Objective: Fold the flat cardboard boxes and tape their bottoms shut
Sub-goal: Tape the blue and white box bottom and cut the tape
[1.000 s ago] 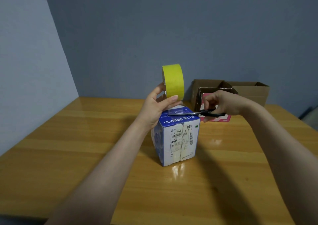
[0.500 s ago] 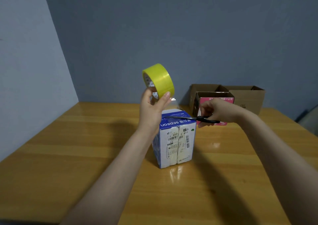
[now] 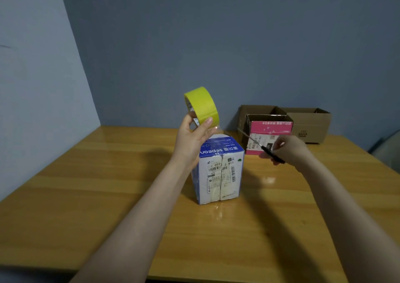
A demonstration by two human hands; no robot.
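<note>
- Your left hand (image 3: pixel 191 141) pinches the yellow tape roll (image 3: pixel 202 106), thumb on its outer band and fingers hooked into the core. You hold it raised just above the box.
- Your right hand (image 3: pixel 289 150) is curled round the black handles of the scissors (image 3: pixel 258 143). The blades look closed and point up and away from your knuckles, clear of the box.
- Just below your left thumb, the blue-and-white box (image 3: pixel 219 172) stands folded and upright on the wooden table (image 3: pixel 97 185). Its upturned face has a glossy sheen that I read as tape over the seam, so this bottom looks sealed or nearly so.
- I cannot tell whether a strip joins the roll to the box; there is only a glint under your thumb.
- Beyond your right fingertips, the pink box (image 3: pixel 269 135), the small brown box (image 3: pixel 255 112) and the larger brown box (image 3: pixel 311 123) stand erected with open tops. Their bottoms are hidden.
- No flat boxes show, so little seems left beyond pressing this tape down.
</note>
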